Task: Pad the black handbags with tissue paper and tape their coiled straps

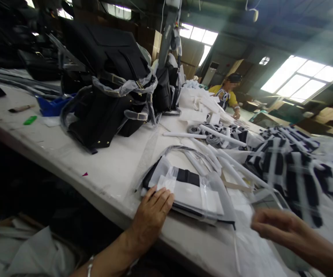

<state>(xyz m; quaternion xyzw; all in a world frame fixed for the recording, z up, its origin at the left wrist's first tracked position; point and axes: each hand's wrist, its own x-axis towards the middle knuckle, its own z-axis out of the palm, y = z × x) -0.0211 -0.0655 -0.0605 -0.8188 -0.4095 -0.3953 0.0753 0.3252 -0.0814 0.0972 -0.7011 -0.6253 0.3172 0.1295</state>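
Note:
A black handbag (188,177) lies flat near the front edge of the table, wrapped in white paper (197,197) and clear plastic. Its wrapped strap (180,147) loops out behind it. My left hand (154,211) rests on the near left corner of the wrapped bag, fingers stretched out over the paper. Off to the right of the bag, my right hand (277,225) hovers with its fingers curled closed, slightly blurred. Whatever it may hold is hidden.
Several black bags (105,111) stand stacked at the left. Beside them sit a blue tape dispenser (51,105), a green piece (30,120) and a brush (21,109). White padded strips (235,169) and wrapped dark straps (302,181) spread rightward. A co-worker (227,92) works behind.

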